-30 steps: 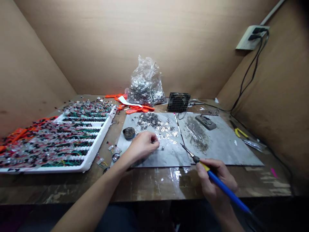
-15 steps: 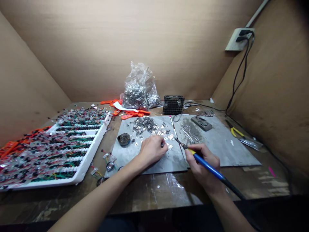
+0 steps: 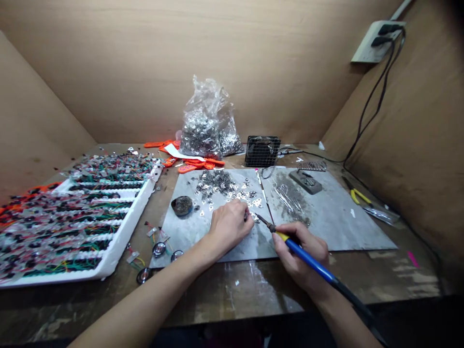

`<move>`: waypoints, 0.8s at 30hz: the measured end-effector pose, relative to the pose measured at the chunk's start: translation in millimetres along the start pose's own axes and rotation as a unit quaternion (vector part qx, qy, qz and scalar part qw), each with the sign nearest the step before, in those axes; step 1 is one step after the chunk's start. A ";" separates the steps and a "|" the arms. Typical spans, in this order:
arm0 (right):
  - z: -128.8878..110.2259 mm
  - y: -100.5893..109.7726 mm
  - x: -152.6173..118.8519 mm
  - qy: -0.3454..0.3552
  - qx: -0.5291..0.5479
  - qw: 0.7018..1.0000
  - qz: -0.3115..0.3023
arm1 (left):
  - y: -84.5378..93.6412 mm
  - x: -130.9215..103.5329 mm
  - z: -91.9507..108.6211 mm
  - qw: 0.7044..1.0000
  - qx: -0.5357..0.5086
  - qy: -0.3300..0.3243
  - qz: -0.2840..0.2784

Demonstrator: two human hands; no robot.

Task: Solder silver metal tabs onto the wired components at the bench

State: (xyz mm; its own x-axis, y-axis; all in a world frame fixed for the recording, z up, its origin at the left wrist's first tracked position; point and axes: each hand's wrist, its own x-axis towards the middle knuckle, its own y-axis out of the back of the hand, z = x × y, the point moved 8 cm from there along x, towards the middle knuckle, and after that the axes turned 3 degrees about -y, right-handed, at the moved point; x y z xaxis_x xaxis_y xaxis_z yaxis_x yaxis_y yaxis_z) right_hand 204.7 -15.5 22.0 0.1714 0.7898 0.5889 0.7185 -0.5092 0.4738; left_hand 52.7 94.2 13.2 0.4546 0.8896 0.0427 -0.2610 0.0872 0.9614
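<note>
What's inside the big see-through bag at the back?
The clear plastic bag holds lots of small, shiny, silvery metal bits. You can see the ones against its front. The ones deeper in the heap are covered, so I can't tell what's there.

Your tabletop [image 3: 261, 285]: brown, worn wood look, glossy streaks. Smooth matt grey boards [image 3: 348, 212] on it. Clear crinkly plastic bags [image 3: 203, 116] behind the boards, shiny metal bits [image 3: 217, 183] atop them. White foam-like tray [image 3: 125, 241] left of the boards.
</note>
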 end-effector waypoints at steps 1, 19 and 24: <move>-0.1 -1.3 0.1 0.001 0.002 1.000 -0.006 | 0.2 -0.2 -0.3 1.000 0.000 0.000 0.001; 2.4 2.4 -2.7 0.022 -0.004 1.000 0.021 | 0.0 -1.1 0.0 1.000 0.010 -0.001 0.007; 5.5 10.2 -5.7 0.011 -0.020 0.998 0.056 | -0.3 -1.2 -0.5 1.000 0.013 -0.001 0.004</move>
State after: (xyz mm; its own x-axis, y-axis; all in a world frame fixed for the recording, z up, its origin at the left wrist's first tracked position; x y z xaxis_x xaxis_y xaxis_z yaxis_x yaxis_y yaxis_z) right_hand 214.8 -23.3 19.9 0.2339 0.7197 0.6537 0.6676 -0.6077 0.4302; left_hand 51.8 93.4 12.7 0.4545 0.8893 0.0501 -0.2421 0.0692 0.9678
